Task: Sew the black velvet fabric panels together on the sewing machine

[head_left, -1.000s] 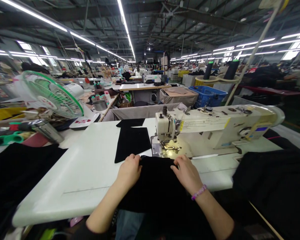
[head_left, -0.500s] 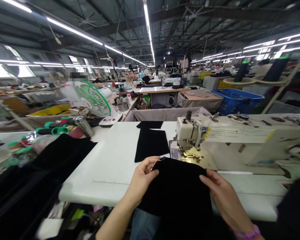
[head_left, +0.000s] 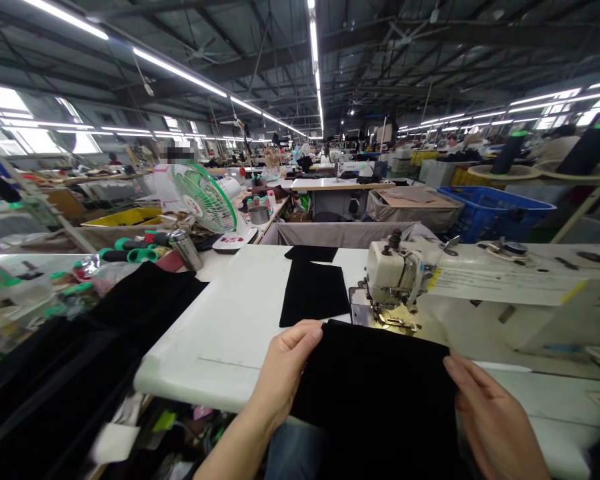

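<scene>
I hold a black fabric piece [head_left: 375,377] up over the front edge of the white sewing table [head_left: 230,327]. My left hand [head_left: 285,367] pinches its upper left corner, thumb on top. At the cloth's right edge my right hand [head_left: 485,417] grips it with the fingers laid along the side. The top edge of the cloth lies just in front of the presser foot of the cream sewing machine [head_left: 405,280]. Two more black fabric pieces [head_left: 314,290] lie flat on the table left of the machine head.
A heap of black cloth [head_left: 125,313] hangs over the table's left end. A green-grilled fan [head_left: 205,197], a steel flask [head_left: 185,248] and green-handled tools [head_left: 130,253] stand behind it. A blue crate [head_left: 490,210] and other workstations lie further back.
My view has swung left and the machine sits further right. Both hands have spread apart along the cloth, which is now lifted and stretched flat between them.
</scene>
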A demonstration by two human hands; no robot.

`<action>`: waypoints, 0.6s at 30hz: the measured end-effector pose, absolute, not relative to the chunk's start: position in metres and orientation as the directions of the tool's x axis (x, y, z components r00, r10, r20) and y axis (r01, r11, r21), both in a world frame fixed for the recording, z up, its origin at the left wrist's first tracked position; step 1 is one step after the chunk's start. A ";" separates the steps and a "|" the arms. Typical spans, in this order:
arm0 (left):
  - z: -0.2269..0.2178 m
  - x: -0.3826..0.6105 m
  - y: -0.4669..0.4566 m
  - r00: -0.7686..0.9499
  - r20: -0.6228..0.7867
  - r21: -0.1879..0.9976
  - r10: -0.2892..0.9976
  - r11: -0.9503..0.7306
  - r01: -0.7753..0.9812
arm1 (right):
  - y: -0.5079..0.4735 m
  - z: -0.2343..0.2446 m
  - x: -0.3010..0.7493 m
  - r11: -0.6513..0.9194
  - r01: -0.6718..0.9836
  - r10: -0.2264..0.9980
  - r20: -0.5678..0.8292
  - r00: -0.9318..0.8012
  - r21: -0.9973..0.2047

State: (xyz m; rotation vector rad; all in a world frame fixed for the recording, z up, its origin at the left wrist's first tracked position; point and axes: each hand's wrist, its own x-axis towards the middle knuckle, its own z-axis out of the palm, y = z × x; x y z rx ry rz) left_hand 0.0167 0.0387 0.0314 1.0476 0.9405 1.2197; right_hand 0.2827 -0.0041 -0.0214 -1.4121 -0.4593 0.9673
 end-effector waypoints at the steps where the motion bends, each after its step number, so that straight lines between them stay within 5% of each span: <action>1: 0.032 0.017 0.038 0.078 0.011 0.972 0.997 0.008 -0.236 | -0.004 -0.019 0.282 -0.125 -0.281 0.779 -0.269 0.567 -0.952; 6: 0.034 0.021 0.036 -0.131 0.009 0.975 0.991 -0.038 -0.218 | -0.005 -0.013 0.278 -0.098 -0.305 0.757 -0.270 0.595 -0.947; 18: 0.041 0.025 0.036 -0.210 0.032 0.971 0.977 -0.081 -0.226 | -0.005 0.000 0.270 -0.073 -0.392 0.725 -0.318 0.610 -0.917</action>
